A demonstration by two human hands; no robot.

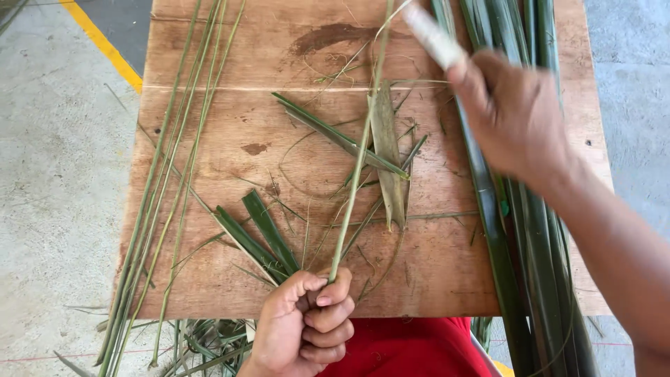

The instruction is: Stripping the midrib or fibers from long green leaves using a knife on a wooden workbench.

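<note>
Closest to the camera in the head view is the left hand [303,324], curled into a fist around the bottom end of a thin green leaf midrib [357,157], right at the near edge of the wooden board [230,119]. That rib runs up and away across the middle of the board, pretty much straight, toward the far edge.

Right hand [513,112] is up over the far right part of the board, blurry, gripping a pale handle [433,35] that sticks out past the fingers; can't tell if there's a blade on it. It sits close to the upper end of the rib.

Under that hand lies a bundle of long dark green palm leaves [520,230] along the board's right side. Stripped pale ribs [164,181] are lined up along the left edge, and cut leaf scraps [262,237] are scattered mid-board. Red cloth [412,349] shows below the board, with concrete floor [56,174] all around.
</note>
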